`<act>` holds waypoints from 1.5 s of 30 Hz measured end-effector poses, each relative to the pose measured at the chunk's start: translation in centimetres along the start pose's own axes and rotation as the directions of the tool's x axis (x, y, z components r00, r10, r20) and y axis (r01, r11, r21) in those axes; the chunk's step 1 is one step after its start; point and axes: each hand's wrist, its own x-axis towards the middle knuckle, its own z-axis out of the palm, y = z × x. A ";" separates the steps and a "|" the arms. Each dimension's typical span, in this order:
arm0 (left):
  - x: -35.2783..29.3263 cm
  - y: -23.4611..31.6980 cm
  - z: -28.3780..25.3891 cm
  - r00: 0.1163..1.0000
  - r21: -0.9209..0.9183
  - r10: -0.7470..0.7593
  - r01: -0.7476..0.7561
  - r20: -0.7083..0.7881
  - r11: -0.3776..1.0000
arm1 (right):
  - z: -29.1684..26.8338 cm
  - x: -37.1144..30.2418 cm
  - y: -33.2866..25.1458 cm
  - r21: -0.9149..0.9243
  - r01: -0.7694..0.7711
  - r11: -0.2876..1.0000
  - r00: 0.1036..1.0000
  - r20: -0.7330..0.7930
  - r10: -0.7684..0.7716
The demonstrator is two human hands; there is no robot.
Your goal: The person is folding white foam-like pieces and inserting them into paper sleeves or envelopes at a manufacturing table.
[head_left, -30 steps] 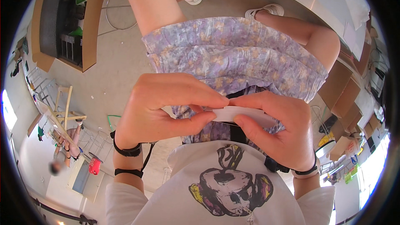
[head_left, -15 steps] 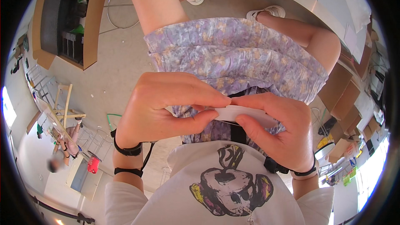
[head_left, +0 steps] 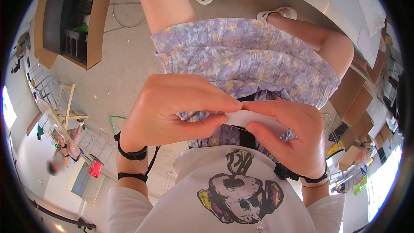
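Note:
In front of my lap, both hands hold a thin white stack (head_left: pixel 254 118) that looks like slips or cards with layered edges. My left hand (head_left: pixel 177 108) pinches its left end between thumb and fingertips. My right hand (head_left: pixel 291 131) grips the other end, thumb on the near side and fingers along the far side. The fingertips of both hands meet at the stack's upper edge. Part of the stack's right end is hidden behind my right thumb and palm. Below it lies my purple floral skirt (head_left: pixel 241 51).
An opened cardboard box (head_left: pixel 95 21) with black and green contents stands on the floor at far left. A white table (head_left: pixel 340 13) runs along the far right. Cardboard boxes (head_left: pixel 351 90) sit to the right. Another person (head_left: pixel 64 151) is at the left, near a wooden frame (head_left: pixel 64 108).
Both hands keep the same grip on the white stack. They have shifted only very slightly to the right in the picture.

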 end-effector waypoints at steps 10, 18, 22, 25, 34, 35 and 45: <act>0.1 0.0 0.1 0.999 0.031 0.048 -0.048 0.005 0.998 | -0.1 0.0 0.1 -0.005 0.076 0.997 0.997 -0.019 -0.076; 0.1 -0.1 0.1 0.997 0.040 0.070 -0.071 0.012 0.997 | 0.1 0.1 0.7 -0.003 0.149 0.989 0.988 -0.036 -0.149; -0.1 -0.1 0.2 0.998 0.060 0.068 -0.068 0.007 0.996 | 0.0 -0.1 0.3 -0.009 0.087 0.996 0.996 -0.013 -0.088; -0.3 -0.1 0.4 0.996 0.064 0.085 -0.084 -0.012 0.994 | -0.1 -0.1 0.2 -0.006 0.039 0.999 0.999 0.015 -0.039; -0.3 0.1 0.1 0.996 0.032 0.092 -0.092 0.003 0.995 | 0.2 0.0 1.9 -0.005 0.354 0.935 0.935 -0.015 -0.354; -0.4 0.1 0.1 0.996 0.037 0.093 -0.094 0.005 0.995 | 0.3 0.0 2.0 0.014 0.394 0.919 0.919 -0.010 -0.393; -0.3 -0.2 1.0 0.993 0.042 0.097 -0.094 -0.062 0.995 | 0.0 -0.5 2.8 0.001 0.364 0.932 0.931 0.013 -0.364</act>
